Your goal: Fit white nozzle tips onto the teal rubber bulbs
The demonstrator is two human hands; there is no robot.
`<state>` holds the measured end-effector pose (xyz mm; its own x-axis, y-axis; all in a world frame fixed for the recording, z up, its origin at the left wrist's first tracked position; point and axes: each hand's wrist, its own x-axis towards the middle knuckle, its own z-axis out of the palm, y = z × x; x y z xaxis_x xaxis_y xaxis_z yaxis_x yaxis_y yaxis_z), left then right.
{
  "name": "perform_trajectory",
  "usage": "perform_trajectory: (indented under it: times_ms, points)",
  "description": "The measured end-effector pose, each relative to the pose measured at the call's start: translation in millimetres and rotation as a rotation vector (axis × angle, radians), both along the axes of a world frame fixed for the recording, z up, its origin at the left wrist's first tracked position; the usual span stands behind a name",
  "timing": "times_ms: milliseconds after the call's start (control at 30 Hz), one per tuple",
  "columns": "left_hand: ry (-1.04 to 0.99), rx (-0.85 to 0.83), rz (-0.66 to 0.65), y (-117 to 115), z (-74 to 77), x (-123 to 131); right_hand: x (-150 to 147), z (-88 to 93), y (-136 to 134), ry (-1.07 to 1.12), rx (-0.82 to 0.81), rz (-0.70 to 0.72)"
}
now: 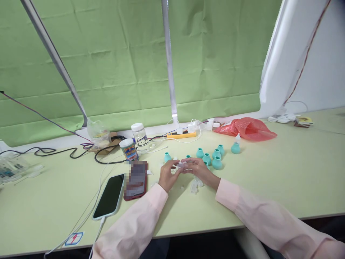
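Between my two hands is a small translucent plastic piece [182,165], held above the table. My left hand [169,175] pinches it from the left with thumb and fingers. From the right, my right hand [199,169] has its fingers closed on the same piece. More clear plastic pieces [194,186] lie just below my right hand. Several teal rubber bulbs [217,163] stand behind and right of my hands, and a single teal bulb [167,157] stands behind my left hand. Farther right, one bulb carries a white nozzle [237,139].
Left of my hands lie a red-cased phone [136,180] and a white-edged phone [110,196] with its cable. A printed can [129,150] and a clear jar [140,137] stand behind. At the back are an orange power strip [181,135] and a red bubble-wrap bag [246,128].
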<state>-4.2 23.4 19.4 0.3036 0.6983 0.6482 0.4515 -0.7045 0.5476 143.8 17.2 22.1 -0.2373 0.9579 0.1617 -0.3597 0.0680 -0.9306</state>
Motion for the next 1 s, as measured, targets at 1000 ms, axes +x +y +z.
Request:
perform_trajectory:
  times_ms: [1000]
  points:
    - [-0.107,-0.083,0.250,0.0,3.9,-2.2,2.7,-0.6,-4.3,-1.589,0.797,-0.480]
